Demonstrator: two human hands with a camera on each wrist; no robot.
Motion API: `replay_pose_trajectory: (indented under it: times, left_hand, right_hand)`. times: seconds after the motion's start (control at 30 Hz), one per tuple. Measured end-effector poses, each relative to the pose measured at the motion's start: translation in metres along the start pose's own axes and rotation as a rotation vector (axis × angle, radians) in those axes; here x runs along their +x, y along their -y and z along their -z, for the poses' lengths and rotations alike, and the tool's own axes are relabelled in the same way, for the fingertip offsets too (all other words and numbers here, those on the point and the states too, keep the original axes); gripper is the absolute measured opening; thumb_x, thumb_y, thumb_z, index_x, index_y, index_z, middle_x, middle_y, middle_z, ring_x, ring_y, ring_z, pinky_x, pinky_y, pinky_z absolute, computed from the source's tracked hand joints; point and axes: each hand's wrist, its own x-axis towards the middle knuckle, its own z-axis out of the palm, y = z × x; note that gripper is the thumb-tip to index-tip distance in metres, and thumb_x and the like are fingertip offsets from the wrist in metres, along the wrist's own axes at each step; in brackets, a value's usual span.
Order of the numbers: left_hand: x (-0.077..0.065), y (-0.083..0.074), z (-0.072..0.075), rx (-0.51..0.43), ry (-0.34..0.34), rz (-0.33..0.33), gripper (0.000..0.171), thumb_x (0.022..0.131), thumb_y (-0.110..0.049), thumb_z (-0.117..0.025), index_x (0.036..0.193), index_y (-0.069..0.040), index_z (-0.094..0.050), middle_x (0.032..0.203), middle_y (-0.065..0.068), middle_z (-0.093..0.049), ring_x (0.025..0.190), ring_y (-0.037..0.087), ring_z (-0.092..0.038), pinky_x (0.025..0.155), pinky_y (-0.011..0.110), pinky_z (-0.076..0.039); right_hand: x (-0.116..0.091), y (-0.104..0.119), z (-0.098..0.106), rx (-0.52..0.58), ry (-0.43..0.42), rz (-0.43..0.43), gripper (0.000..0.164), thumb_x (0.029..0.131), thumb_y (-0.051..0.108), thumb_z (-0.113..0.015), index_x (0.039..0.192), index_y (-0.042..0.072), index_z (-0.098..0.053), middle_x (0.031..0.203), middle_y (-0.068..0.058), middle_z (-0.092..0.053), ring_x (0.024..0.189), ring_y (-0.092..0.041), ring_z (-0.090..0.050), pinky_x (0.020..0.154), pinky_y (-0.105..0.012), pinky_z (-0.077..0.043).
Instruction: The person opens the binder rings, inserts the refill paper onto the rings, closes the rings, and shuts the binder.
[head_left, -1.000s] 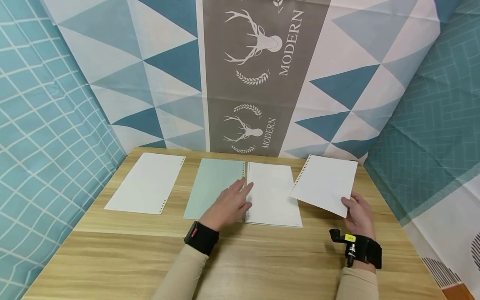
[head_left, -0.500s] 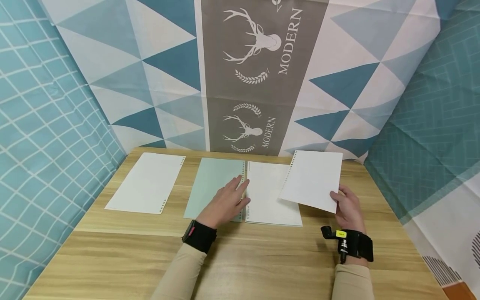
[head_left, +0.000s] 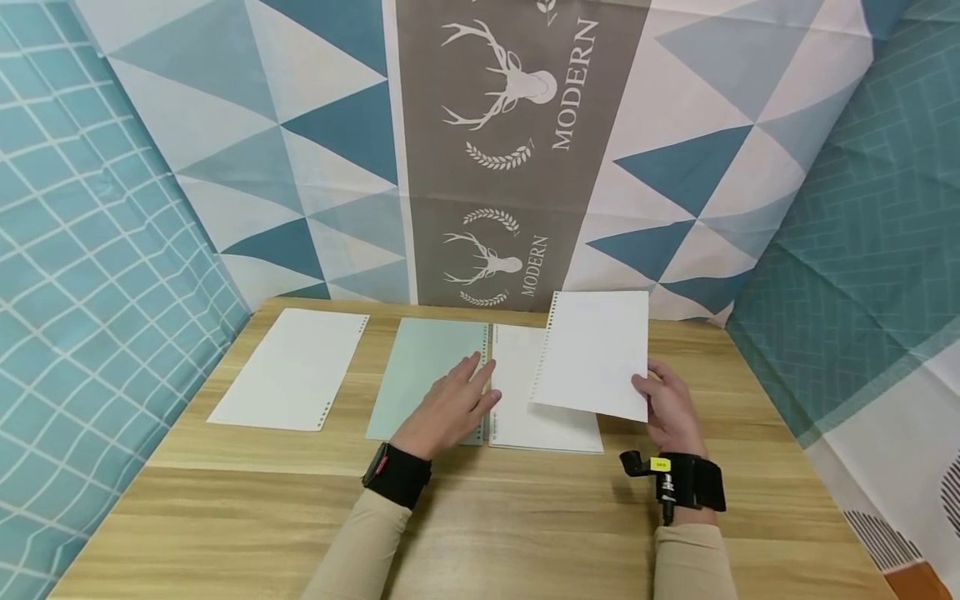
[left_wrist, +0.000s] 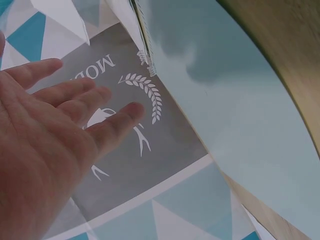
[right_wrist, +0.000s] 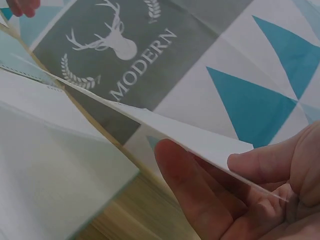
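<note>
In the head view my right hand [head_left: 672, 410] pinches the right edge of a loose white sheet [head_left: 594, 354] with punched holes down its left side. The right wrist view shows the sheet [right_wrist: 200, 137] edge-on between thumb and fingers, raised above the notebook. An opened loose-leaf notebook lies flat below it: a pale green cover [head_left: 412, 367] on the left, a stack of white pages [head_left: 517, 425] on the right, partly hidden by the held sheet. My left hand [head_left: 447, 404] hovers with extended fingers over the notebook's middle; the left wrist view shows nothing in this hand [left_wrist: 55, 125].
Another white punched sheet [head_left: 288, 367] lies flat at the table's left, its holes facing right. The wooden table [head_left: 510, 525] ends at the back against a patterned cloth backdrop [head_left: 480, 167]. A blue checked cloth [head_left: 105, 292] hangs at the left side.
My right hand has carried the white sheet leftward from the table's right side, so it now overlaps the notebook's white pages in the head view. My left hand has barely moved.
</note>
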Motion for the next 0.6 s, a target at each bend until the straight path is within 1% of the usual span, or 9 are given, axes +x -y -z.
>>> replay_pose_trajectory:
  times: [0.2, 0.4, 0.6]
  left_hand:
    - [0.0, -0.002, 0.0, -0.006, 0.006, 0.009, 0.062, 0.109, -0.05, -0.035, 0.16, -0.013, -0.034, 0.167, 0.017, -0.029, 0.155, 0.035, -0.029, 0.12, 0.057, -0.034]
    - [0.001, -0.001, 0.0, -0.012, -0.004, 0.005, 0.062, 0.109, -0.049, -0.035, 0.159, -0.013, -0.035, 0.167, 0.017, -0.03, 0.155, 0.035, -0.029, 0.12, 0.057, -0.034]
    - [0.001, 0.001, -0.001, -0.004, -0.006, 0.001, 0.061, 0.109, -0.049, -0.035, 0.159, -0.013, -0.036, 0.166, 0.017, -0.03, 0.154, 0.035, -0.031, 0.119, 0.057, -0.035]
  right_hand:
    - [0.001, 0.0, -0.015, -0.059, 0.013, -0.002, 0.05, 0.108, 0.018, -0.046, 0.155, 0.007, -0.031, 0.116, 0.006, -0.058, 0.1, -0.004, -0.062, 0.083, -0.022, -0.056]
    - [0.001, -0.001, -0.025, -0.071, 0.006, -0.005, 0.049, 0.108, 0.016, -0.045, 0.155, 0.007, -0.032, 0.11, 0.006, -0.063, 0.095, -0.005, -0.066, 0.08, -0.025, -0.057]
    - [0.002, -0.002, -0.034, -0.094, 0.013, 0.004, 0.048, 0.108, 0.017, -0.045, 0.154, 0.008, -0.035, 0.115, 0.001, -0.063, 0.096, -0.008, -0.066, 0.079, -0.027, -0.056]
